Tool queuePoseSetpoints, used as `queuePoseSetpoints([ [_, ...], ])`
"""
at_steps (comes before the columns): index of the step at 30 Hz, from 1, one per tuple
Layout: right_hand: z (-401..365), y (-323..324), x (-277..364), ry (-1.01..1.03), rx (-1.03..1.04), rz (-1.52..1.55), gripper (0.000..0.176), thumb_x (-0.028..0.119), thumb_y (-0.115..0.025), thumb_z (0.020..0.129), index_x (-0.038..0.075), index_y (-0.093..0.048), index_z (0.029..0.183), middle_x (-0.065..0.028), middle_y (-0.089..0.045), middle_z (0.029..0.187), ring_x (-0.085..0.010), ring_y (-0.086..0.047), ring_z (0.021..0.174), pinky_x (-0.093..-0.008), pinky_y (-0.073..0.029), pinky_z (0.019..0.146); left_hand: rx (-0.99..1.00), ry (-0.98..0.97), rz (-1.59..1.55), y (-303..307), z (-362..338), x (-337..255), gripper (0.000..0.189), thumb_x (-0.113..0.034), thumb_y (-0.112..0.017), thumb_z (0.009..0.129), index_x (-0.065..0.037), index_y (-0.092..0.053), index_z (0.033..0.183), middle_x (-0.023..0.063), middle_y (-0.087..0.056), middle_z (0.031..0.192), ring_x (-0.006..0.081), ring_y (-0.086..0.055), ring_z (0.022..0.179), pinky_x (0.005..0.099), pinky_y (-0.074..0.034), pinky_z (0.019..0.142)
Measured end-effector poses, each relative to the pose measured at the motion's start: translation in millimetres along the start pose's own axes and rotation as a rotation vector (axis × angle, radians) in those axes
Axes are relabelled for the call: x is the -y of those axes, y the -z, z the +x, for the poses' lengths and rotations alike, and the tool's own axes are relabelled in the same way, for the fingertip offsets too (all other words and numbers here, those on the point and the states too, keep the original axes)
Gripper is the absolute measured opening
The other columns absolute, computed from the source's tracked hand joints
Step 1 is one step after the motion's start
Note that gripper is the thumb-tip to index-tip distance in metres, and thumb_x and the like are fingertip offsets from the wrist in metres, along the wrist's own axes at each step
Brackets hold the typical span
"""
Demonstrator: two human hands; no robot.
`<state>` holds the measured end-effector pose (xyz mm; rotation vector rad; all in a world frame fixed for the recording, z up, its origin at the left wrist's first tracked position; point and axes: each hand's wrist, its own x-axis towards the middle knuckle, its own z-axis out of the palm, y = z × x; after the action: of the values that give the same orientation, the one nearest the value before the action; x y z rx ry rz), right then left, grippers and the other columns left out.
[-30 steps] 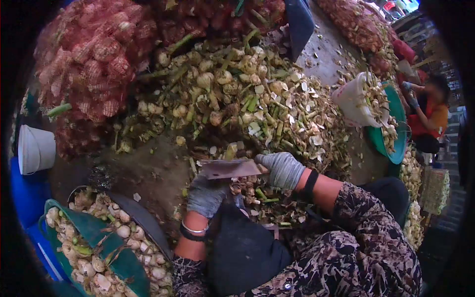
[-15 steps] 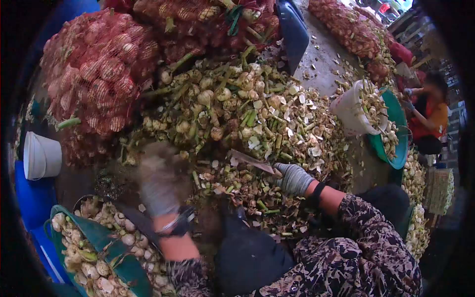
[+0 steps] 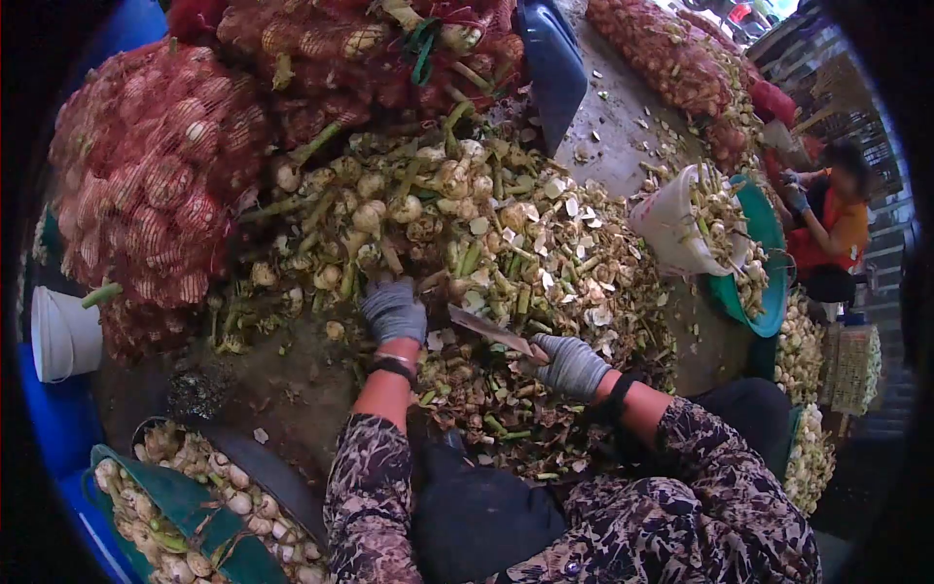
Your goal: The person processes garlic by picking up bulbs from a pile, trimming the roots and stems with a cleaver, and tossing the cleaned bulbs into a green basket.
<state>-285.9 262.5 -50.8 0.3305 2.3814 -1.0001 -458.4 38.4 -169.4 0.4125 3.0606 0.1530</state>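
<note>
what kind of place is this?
Probably an open-air garlic trimming yard or wholesale market: red mesh sacks of bulbs, a heap of stalked bulbs on the ground, and the right hand holding a cleaver.

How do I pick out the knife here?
Find the big heap of garlic at the centre. At its near edge the grey-gloved right hand grips the knife: a broad flat blade, the only metal among stalks and bulbs.
</note>
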Motion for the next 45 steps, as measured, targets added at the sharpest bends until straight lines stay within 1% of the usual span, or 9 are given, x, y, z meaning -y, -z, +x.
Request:
queuePoseSetpoints([
  [3, 5.0, -7.3, -4.7, 0.174, -0.093, -0.115, 0.041, 0.036, -0.069, 0.085, 0.008, -0.061, 0.113, -0.022, -0.066, 0.09, -0.0428, -0.063, 0.086, -0.0477, -0.051, 0.072, -0.068, -0.069, -0.27, -6.5, -26.4, 13.2, 0.036, -0.013, -0.065, 0.075, -0.009, -0.065, 0.11, 0.0126, -0.059, 0.125, 0.0309, -0.056, 0.113, 0.0429, -0.046, 0.094],
  [6, 8.5, -8.3, 8.0, 0.25, 0.016, -0.221, 0.043, 0.034, -0.07, 0.083, 0.008, -0.059, 0.116, -0.0207, -0.066, 0.09, -0.0415, -0.064, 0.085, -0.0465, -0.051, 0.072, 0.056, 0.281, -1.745, -2.8, -70.2, 22.2, 0.034, -0.007, -0.062, 0.083, -0.005, -0.061, 0.116, 0.0096, -0.059, 0.125, 0.0233, -0.058, 0.11, 0.0362, -0.05, 0.09],
  [14, 25.0, -23.6, 39.1, 0.43, -0.011, -0.309, 0.031, 0.022, -0.072, 0.078, 0.009, -0.062, 0.105, -0.0163, -0.065, 0.079, -0.038, -0.065, 0.078, -0.0424, -0.053, 0.068, 0.008, -0.352, -0.695, 30.6, -139.9, 46.2, 0.021, -0.017, -0.064, 0.093, -0.005, -0.064, 0.11, 0.0047, -0.066, 0.104, 0.0172, -0.059, 0.089, 0.0338, -0.051, 0.08],
  [16, 35.4, -23.5, 1.8, 0.245, -0.038, -0.319, 0.037, 0.034, -0.07, 0.083, 0.009, -0.062, 0.108, -0.0179, -0.068, 0.088, -0.0391, -0.065, 0.085, -0.0451, -0.052, 0.073, 0.475, 0.201, -1.455, 82.8, -146.8, 39.9, 0.026, -0.017, -0.066, 0.092, -0.004, -0.062, 0.114, 0.0055, -0.065, 0.107, 0.018, -0.058, 0.093, 0.0327, -0.05, 0.083],
  [24, -6.2, -25.3, 98.6, 0.267, -0.118, 0.082, 0.064, 0.056, -0.073, 0.08, 0.005, -0.061, 0.116, -0.019, -0.067, 0.095, -0.0358, -0.065, 0.088, -0.041, -0.05, 0.08, 0.395, -0.187, -0.806, 105.2, -144.2, 19.3, 0.038, -0.01, -0.075, 0.08, 0.001, -0.063, 0.115, 0.0137, -0.068, 0.105, 0.0225, -0.064, 0.096, 0.0364, -0.052, 0.088],
  [32, 19.0, -37.3, 87.7, -0.281, 0.367, 1.18, 0.038, 0.051, -0.066, 0.09, 0.015, -0.06, 0.101, 0.0019, -0.056, 0.077, -0.0122, -0.051, 0.056, -0.0297, -0.043, 0.048, 0.379, -0.003, -2.21, 100.1, -154.6, 46.1, 0.074, -0.028, -0.081, 0.078, -0.007, -0.044, 0.139, 0.0095, -0.054, 0.133, 0.0284, -0.058, 0.115, 0.0383, -0.05, 0.096],
  [36, 24.5, -83.5, 81.0, -0.383, 0.669, 1.53, 0.037, 0.05, -0.068, 0.089, 0.017, -0.058, 0.103, 0.002, -0.054, 0.072, -0.0106, -0.047, 0.052, -0.027, -0.038, 0.042, 0.226, -0.001, -1.974, 72.2, -154.5, 38.3, 0.078, -0.027, -0.079, 0.082, -0.008, -0.035, 0.144, 0.0112, -0.051, 0.136, 0.0262, -0.059, 0.114, 0.0397, -0.056, 0.091],
  [42, 29.7, -92.1, 62.6, 0.078, 0.044, 0.629, 0.04, 0.045, -0.071, 0.088, 0.009, -0.061, 0.1, 0.0002, -0.061, 0.079, -0.0179, -0.058, 0.063, -0.0341, -0.047, 0.057, 0.31, -0.036, -2.002, 83.4, -151.1, 52.1, 0.077, -0.043, -0.076, 0.083, -0.003, -0.041, 0.139, 0.0088, -0.058, 0.127, 0.0207, -0.059, 0.112, 0.0339, -0.048, 0.096],
  [45, -1.1, -39.5, 89.5, 0.289, -0.103, -0.09, 0.032, 0.03, -0.071, 0.083, 0.008, -0.06, 0.103, -0.0207, -0.066, 0.09, -0.0394, -0.065, 0.08, -0.0452, -0.051, 0.066, 0.258, 0.009, -1.795, 74.0, -158.6, 56.2, 0.074, -0.036, -0.078, 0.082, -0.004, -0.042, 0.139, 0.0083, -0.058, 0.128, 0.021, -0.059, 0.112, 0.0342, -0.048, 0.096],
])
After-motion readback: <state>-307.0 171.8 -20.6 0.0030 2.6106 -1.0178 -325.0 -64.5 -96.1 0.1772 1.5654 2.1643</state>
